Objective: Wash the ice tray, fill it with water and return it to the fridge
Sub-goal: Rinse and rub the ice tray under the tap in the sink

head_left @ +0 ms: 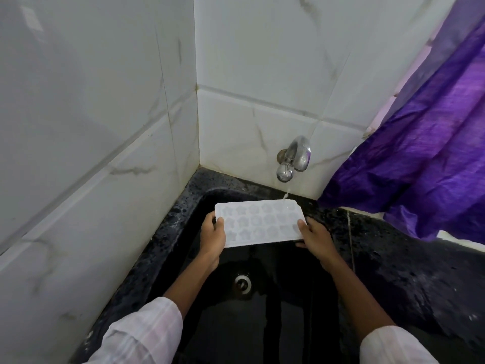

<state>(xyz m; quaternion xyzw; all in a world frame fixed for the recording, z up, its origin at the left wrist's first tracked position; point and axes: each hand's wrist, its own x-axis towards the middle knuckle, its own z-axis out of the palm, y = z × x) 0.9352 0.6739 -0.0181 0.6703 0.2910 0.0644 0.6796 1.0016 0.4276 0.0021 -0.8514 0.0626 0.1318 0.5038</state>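
A white ice tray (259, 223) with several star-shaped cells is held level over the black sink (262, 324). My left hand (214, 236) grips its left end, thumb on top. My right hand (315, 236) grips its right end, thumb on top as well. A chrome tap (294, 157) on the tiled wall runs a thin stream of water (286, 194) onto the tray's far right corner.
The sink's drain (242, 283) lies below the tray. A black speckled counter (393, 258) surrounds the sink. A purple curtain (433, 153) hangs at the right, draped onto the counter. White tiled walls (91, 127) close in the left and back.
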